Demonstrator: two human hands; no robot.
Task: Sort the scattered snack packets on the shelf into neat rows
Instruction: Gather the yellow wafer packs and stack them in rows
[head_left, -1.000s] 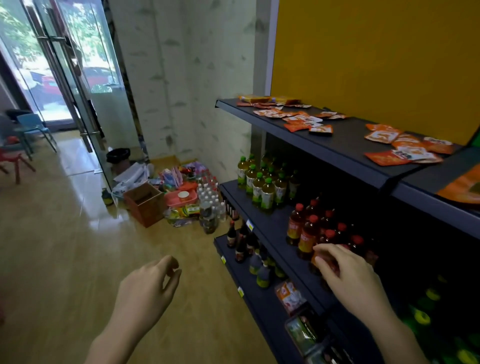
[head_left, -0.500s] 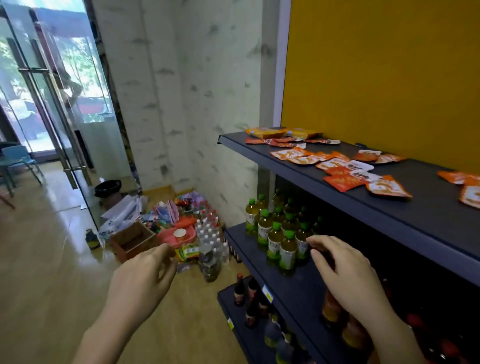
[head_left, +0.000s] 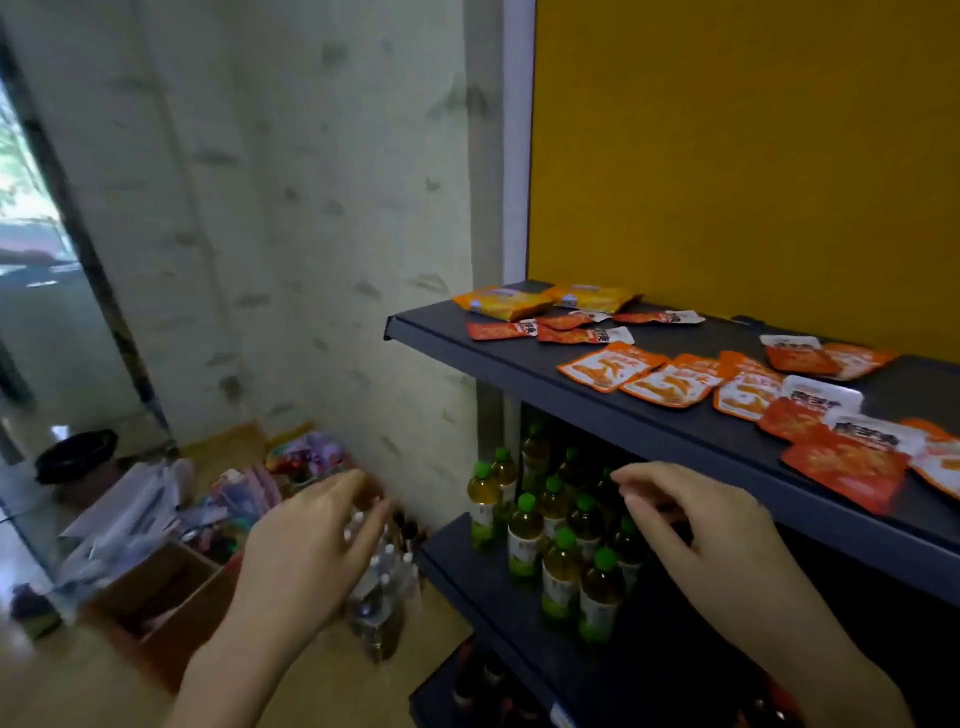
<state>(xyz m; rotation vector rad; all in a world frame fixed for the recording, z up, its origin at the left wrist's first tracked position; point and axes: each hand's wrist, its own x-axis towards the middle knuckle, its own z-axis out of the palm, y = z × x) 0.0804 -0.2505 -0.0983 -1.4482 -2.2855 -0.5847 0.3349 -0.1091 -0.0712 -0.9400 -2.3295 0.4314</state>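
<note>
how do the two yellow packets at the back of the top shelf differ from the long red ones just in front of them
The yellow packets are wide and puffy; the red packets are narrow, flat strips. The yellow ones are yellow all over with a small dark mark, while the red ones end in a white tip. The yellow pair sits nearest the back corner; the red ones lie closer to the shelf edge. All lie flat and loose, not in rows.

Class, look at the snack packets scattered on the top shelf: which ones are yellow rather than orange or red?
The two yellow packets at the shelf's far left corner, against the yellow back panel. Every other packet is orange or red with white.
</note>
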